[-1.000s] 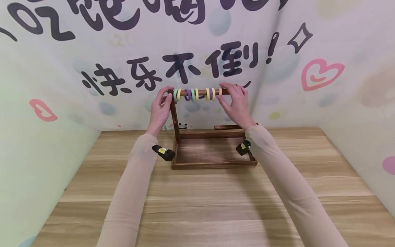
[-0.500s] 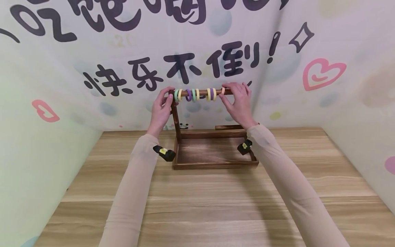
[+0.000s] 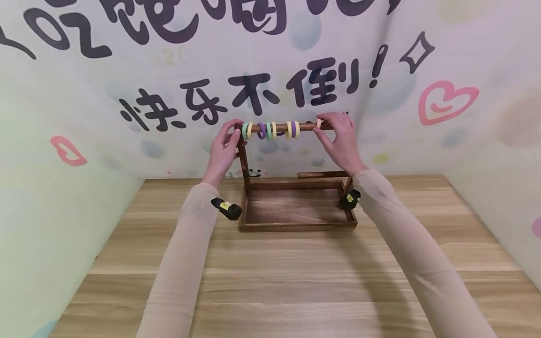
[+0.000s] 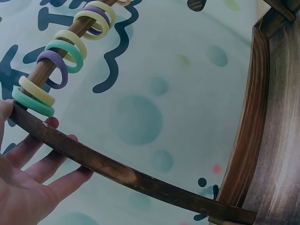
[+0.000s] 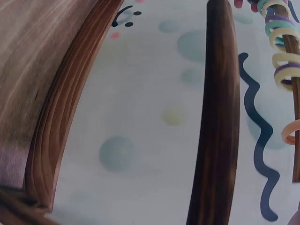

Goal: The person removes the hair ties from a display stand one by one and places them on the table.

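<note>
My left hand (image 3: 223, 152) holds the top of a dark wooden post (image 4: 112, 169), the left upright of a rack. A round wooden rod (image 3: 307, 127) runs rightward from the post top. My right hand (image 3: 343, 144) pinches a peach ring (image 5: 287, 128) around the rod near its free right end. Farther left on the rod hang several rings: a mint green ring (image 4: 35, 105) beside the post, a purple ring (image 4: 63, 77), and pale yellow ones. In the right wrist view, most of my right hand falls outside the frame.
The rack's base is a shallow wooden tray (image 3: 296, 228) on the wood-grain table (image 3: 270, 281). A second, lower bar (image 3: 320, 175) extends at the right behind it. A printed wall hanging (image 3: 203, 155) stands close behind.
My right hand has slid right along the rod with the peach ring, widening its gap from the other rings. My left hand keeps its hold on the post. The head view has shifted slightly.
</note>
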The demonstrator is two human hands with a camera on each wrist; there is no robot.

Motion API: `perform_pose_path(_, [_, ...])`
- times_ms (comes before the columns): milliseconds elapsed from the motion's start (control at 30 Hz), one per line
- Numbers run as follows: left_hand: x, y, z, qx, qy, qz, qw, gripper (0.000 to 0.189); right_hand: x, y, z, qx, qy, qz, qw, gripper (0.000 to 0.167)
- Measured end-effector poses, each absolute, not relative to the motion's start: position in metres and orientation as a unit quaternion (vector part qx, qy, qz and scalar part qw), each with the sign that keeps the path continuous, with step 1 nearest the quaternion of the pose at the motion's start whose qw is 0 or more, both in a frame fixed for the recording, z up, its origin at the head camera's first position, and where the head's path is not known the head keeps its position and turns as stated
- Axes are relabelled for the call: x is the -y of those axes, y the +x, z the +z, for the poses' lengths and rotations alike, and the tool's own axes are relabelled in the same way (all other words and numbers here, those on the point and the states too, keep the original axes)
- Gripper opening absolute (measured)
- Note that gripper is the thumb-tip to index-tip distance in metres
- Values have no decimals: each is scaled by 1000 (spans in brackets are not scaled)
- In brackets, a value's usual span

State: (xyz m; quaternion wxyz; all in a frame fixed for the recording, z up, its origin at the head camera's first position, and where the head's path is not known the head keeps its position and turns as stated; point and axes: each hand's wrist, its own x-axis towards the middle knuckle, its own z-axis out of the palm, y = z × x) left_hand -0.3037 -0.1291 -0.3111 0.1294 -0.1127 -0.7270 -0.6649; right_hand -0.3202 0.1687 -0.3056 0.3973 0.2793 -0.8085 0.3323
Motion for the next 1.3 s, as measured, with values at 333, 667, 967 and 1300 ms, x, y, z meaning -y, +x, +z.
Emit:
perform_pose_path(333, [131,-304,-310,718,-108,-681,97,30,-191,-320,-307,818,276,327,385,29])
perform_pose_path(667, [132,-303,-309,717,-116,-680,101,29,-207,-317,-305,820,269,323,387,31])
perform_pose_path(967, [130,-301,-307,716,-121,-683,83,33,-220,-312,-305,824,260,333,377,30])
perform_pose_path(1300, [132,-303,-306,712,-113,-689,71,34,-235,-305,-311,816,274,355,365,27])
